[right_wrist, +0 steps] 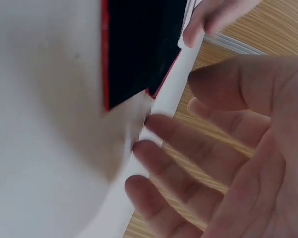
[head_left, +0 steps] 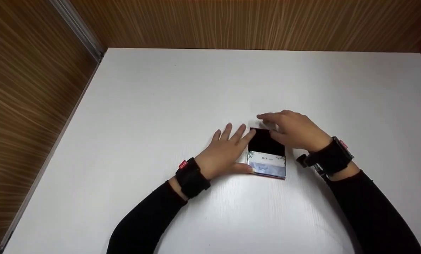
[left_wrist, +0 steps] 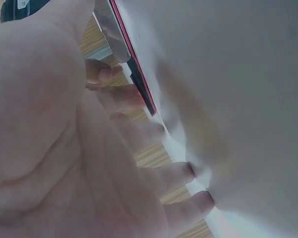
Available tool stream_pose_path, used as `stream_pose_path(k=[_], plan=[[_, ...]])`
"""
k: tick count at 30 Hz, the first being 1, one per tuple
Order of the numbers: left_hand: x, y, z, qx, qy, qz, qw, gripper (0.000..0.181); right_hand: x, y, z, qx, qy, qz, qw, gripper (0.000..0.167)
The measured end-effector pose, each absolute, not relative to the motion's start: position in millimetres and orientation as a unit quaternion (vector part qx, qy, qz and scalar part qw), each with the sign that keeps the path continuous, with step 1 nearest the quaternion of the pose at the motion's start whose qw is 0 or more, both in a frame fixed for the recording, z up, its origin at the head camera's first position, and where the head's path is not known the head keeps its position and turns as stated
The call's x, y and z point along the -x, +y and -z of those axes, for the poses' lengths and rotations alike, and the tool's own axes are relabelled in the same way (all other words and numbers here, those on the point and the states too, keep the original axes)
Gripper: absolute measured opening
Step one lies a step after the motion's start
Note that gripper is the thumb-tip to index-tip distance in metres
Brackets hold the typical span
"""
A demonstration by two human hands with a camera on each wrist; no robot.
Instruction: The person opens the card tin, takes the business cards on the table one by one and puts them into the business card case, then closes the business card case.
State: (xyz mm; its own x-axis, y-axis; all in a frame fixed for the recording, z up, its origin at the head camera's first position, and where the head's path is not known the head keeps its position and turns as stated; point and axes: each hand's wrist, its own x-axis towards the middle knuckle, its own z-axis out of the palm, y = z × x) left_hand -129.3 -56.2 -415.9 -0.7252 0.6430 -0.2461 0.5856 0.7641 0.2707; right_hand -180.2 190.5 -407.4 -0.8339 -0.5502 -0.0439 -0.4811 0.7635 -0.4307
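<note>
A flat, rectangular item (head_left: 265, 143) with a black upper half and red edges lies on the white table. Across its lower half is a printed white-and-blue panel (head_left: 267, 164); its exact kind cannot be told. My left hand (head_left: 226, 153) spreads over its left side, index fingertip at the upper left corner and thumb at the lower left. Over the upper right corner hovers my right hand (head_left: 298, 130), fingers loosely bent, thumb near the black part. In the right wrist view a gap separates those fingers from the black panel (right_wrist: 139, 49).
The white table (head_left: 143, 106) spreads out on all sides of the item. Wood-grain panels (head_left: 231, 24) stand along the back and the left (head_left: 27, 123). Each wrist wears a black strap (head_left: 193, 178).
</note>
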Motion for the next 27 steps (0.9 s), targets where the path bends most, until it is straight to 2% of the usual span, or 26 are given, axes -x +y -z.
stream_pose_path(k=[5, 17, 20, 24, 27], plan=[[132, -56, 414, -0.310, 0.929, -0.107, 0.171, 0.123, 180, 189, 407, 0.304, 0.920, 0.234, 0.085, 0.046], [142, -62, 411, -0.315, 0.918, -0.144, 0.195, 0.145, 175, 187, 383, 0.363, 0.878, 0.306, 0.054, 0.036], [140, -63, 410, -0.329, 0.915, -0.119, 0.201, 0.145, 167, 183, 377, 0.390, 0.859, 0.315, 0.100, 0.033], [138, -64, 408, -0.339, 0.915, -0.075, 0.203, 0.139, 157, 171, 380, 0.423, 0.836, 0.280, 0.209, 0.025], [137, -64, 408, -0.342, 0.916, -0.055, 0.202, 0.135, 155, 161, 388, 0.425, 0.836, 0.242, 0.247, 0.022]])
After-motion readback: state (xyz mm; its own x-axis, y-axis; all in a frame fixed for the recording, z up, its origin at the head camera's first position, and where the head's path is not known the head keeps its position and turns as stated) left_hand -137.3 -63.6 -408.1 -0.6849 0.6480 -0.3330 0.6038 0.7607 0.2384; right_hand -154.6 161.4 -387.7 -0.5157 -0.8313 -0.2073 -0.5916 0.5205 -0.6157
